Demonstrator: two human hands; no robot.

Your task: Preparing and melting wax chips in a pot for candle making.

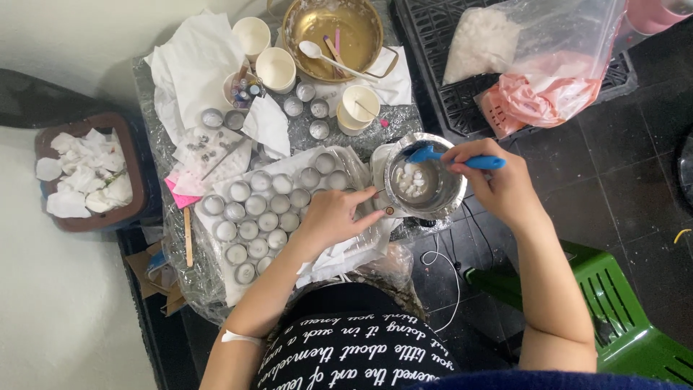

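Evidently early: white lumps [411,180] sit unmelted in the small metal pot [426,184]; right hand [498,184] closed around a blue spatula [451,157], left hand [333,217] pinching its handle; tealight cups [256,217] left of the pot appear mostly unfilled.

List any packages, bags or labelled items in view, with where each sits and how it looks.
Clear plastic bag of white chunks: top right, on the black plastic crate, lumpy and see-through.
Pink plastic bag: beside it, crumpled, partly under the clear bag.
Small craft bottles: top centre-left, clustered in a white cup, mixed colours, labels too small to make out.
No screens or signs.
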